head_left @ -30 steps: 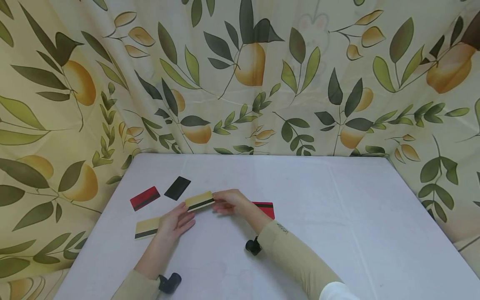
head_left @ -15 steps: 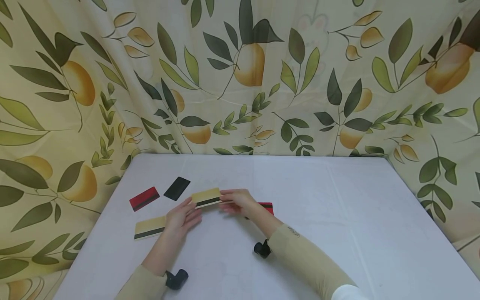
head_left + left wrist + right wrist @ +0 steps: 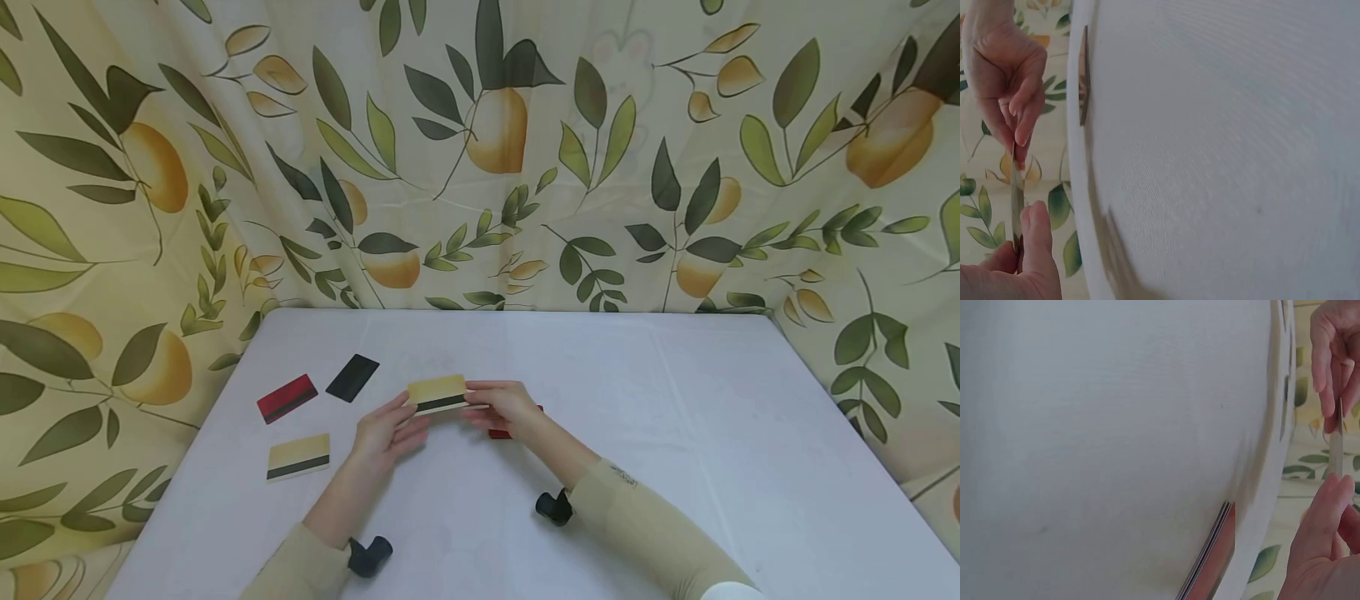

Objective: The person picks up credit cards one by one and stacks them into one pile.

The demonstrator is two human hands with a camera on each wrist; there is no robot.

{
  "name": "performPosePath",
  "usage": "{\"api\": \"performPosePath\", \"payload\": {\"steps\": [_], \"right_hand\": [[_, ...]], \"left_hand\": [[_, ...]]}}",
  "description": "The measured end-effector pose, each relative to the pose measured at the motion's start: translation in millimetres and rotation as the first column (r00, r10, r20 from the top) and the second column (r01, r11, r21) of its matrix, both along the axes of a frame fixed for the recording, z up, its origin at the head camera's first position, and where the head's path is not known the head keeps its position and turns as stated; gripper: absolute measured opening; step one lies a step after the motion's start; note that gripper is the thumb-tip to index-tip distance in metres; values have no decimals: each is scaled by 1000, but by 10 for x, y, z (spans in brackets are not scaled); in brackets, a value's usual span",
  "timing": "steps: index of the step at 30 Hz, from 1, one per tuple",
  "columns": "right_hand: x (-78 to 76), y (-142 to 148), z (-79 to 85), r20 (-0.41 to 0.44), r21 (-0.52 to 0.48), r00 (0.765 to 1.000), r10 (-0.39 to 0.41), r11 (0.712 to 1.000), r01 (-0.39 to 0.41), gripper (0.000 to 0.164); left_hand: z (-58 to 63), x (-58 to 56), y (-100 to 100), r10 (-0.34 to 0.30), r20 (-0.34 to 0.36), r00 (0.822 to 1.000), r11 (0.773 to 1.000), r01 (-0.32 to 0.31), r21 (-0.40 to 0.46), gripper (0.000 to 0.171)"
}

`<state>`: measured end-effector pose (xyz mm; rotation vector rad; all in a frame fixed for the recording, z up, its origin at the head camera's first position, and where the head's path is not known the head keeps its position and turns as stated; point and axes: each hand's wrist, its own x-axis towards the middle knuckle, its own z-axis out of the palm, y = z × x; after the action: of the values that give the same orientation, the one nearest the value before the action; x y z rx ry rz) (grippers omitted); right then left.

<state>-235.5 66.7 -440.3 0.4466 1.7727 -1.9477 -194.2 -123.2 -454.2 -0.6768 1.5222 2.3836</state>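
Observation:
A gold card (image 3: 437, 392) with a dark stripe, like a bank card, is held above the table between both hands. My left hand (image 3: 382, 433) pinches its left end and my right hand (image 3: 510, 408) grips its right end. Seen edge-on in the left wrist view, the gold card (image 3: 1017, 206) is thin; whether it is one card or more I cannot tell. Below my right hand lies a red card (image 3: 500, 434), mostly hidden by that hand and wrist. The right wrist view shows a red-topped stack of cards (image 3: 1216, 559) on the table.
To the left on the white table (image 3: 675, 433) lie a second gold striped card (image 3: 298, 452), a red striped card (image 3: 288, 398) and a black card (image 3: 352, 377), all apart. A patterned curtain (image 3: 480, 208) hangs behind the table.
Both hands have moved to the right with the gold card between them. My left arm has uncovered the gold card on the table, while my right hand and wrist now cover more of the red one.

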Motion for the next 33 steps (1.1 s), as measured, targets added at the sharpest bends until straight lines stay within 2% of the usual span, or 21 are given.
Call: {"api": "performPosePath", "payload": {"steps": [5, 16, 33], "right_hand": [[41, 139, 25, 7, -2, 1000, -20, 1000, 21, 36], [144, 416, -16, -4, 62, 999, -52, 997, 52, 36], [285, 802, -86, -14, 77, 996, -86, 993, 86, 40]], "left_hand": [[-19, -26, 103, -13, 26, 1000, 1000, 14, -25, 48], [-43, -27, 352, -107, 18, 994, 992, 108, -57, 49], [-144, -22, 687, -235, 13, 972, 967, 235, -95, 52]]}}
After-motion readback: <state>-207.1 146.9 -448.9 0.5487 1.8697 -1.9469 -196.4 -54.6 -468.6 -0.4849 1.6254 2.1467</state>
